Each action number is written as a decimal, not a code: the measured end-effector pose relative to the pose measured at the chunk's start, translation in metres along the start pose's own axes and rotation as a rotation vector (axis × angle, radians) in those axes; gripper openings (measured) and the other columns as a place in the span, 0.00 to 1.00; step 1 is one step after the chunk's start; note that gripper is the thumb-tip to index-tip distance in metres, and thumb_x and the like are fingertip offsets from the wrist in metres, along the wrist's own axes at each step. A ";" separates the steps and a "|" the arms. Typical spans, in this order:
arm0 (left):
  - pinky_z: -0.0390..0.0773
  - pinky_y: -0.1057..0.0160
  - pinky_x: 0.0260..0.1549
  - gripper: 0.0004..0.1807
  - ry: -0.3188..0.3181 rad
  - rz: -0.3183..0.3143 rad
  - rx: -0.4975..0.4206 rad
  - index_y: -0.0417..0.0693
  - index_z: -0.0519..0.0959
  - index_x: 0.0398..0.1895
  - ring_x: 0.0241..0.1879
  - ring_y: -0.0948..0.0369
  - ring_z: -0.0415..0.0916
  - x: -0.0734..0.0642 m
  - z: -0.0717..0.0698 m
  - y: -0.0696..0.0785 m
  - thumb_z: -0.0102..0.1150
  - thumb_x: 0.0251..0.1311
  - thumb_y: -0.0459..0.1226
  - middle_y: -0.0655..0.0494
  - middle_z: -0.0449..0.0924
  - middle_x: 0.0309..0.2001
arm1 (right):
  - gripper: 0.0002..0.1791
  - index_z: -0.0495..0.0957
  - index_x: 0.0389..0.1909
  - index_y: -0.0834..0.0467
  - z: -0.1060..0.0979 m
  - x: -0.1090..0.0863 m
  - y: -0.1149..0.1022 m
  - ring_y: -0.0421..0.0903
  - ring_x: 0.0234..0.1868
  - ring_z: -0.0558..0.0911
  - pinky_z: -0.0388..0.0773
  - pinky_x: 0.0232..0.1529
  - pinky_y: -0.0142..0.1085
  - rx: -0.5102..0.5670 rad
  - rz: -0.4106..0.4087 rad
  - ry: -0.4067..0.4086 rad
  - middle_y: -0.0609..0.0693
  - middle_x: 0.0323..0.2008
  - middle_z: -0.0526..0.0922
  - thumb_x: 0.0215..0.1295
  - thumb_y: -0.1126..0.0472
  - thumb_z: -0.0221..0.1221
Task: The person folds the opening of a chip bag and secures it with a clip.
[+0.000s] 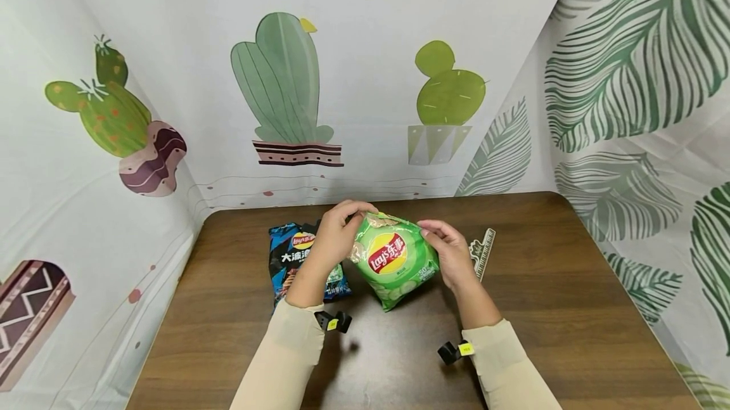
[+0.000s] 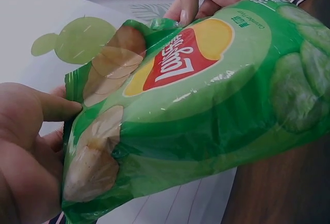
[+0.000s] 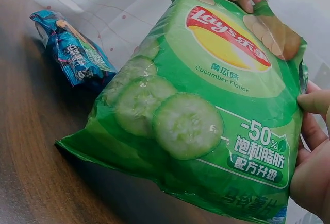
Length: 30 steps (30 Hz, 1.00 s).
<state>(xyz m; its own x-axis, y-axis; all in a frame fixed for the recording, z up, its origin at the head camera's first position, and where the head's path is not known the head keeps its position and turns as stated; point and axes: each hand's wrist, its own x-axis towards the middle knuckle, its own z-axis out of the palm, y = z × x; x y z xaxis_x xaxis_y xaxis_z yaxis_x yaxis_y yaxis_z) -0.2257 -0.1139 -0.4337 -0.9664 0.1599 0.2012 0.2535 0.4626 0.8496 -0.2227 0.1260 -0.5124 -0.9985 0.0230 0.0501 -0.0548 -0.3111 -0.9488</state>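
Observation:
Between both hands a green bag of potato chips (image 1: 393, 264) is held up at a tilt above the table, its cucumber-flavor front toward the head camera. The left hand (image 1: 339, 232) pinches the bag's top edge near its left corner; in the left wrist view the thumb (image 2: 56, 105) presses on the green film. At the right side of the top edge, the right hand (image 1: 447, 251) pinches the bag between thumb and fingers, as the right wrist view also shows. Whether the bag's top seam is parted cannot be made out.
A blue and black bag of chips (image 1: 285, 258) lies on the wooden table (image 1: 239, 359) behind the left forearm. Right of the right hand lies a pale ruler-like piece (image 1: 485, 251) with a cut-out shape. A printed cloth (image 1: 371, 80) hangs behind the table.

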 end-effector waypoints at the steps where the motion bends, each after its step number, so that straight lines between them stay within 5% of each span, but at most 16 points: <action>1: 0.80 0.54 0.50 0.15 -0.001 -0.001 -0.005 0.66 0.86 0.46 0.53 0.60 0.78 0.000 0.000 0.000 0.49 0.76 0.38 0.63 0.82 0.52 | 0.13 0.87 0.41 0.53 0.000 0.000 0.000 0.37 0.38 0.78 0.77 0.40 0.26 -0.001 -0.003 0.001 0.40 0.37 0.86 0.66 0.73 0.59; 10: 0.74 0.54 0.39 0.15 -0.003 -0.021 -0.018 0.66 0.85 0.43 0.36 0.56 0.72 -0.002 0.000 -0.001 0.46 0.77 0.41 0.65 0.82 0.52 | 0.11 0.86 0.40 0.59 0.000 0.000 0.001 0.37 0.36 0.78 0.77 0.37 0.26 -0.012 0.004 0.011 0.42 0.36 0.86 0.66 0.74 0.58; 20: 0.75 0.45 0.62 0.08 0.028 -0.025 0.000 0.61 0.84 0.44 0.63 0.56 0.76 -0.002 0.005 -0.002 0.58 0.71 0.48 0.61 0.82 0.55 | 0.10 0.87 0.44 0.61 -0.001 -0.001 0.000 0.37 0.43 0.81 0.79 0.42 0.27 -0.041 0.052 0.017 0.45 0.43 0.87 0.69 0.69 0.58; 30: 0.79 0.46 0.55 0.07 0.054 -0.077 0.007 0.62 0.81 0.48 0.60 0.53 0.76 -0.002 0.007 0.000 0.59 0.71 0.43 0.52 0.81 0.57 | 0.18 0.77 0.55 0.71 0.000 0.000 -0.001 0.37 0.38 0.75 0.74 0.39 0.27 -0.126 0.040 0.006 0.39 0.35 0.82 0.71 0.64 0.60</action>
<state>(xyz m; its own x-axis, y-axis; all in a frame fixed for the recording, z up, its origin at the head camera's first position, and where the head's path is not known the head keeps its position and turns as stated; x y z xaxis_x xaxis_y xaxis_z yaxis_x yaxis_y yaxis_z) -0.2239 -0.1077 -0.4377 -0.9839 0.0769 0.1616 0.1786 0.4775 0.8603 -0.2225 0.1258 -0.5114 -0.9998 0.0182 0.0096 -0.0128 -0.1897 -0.9818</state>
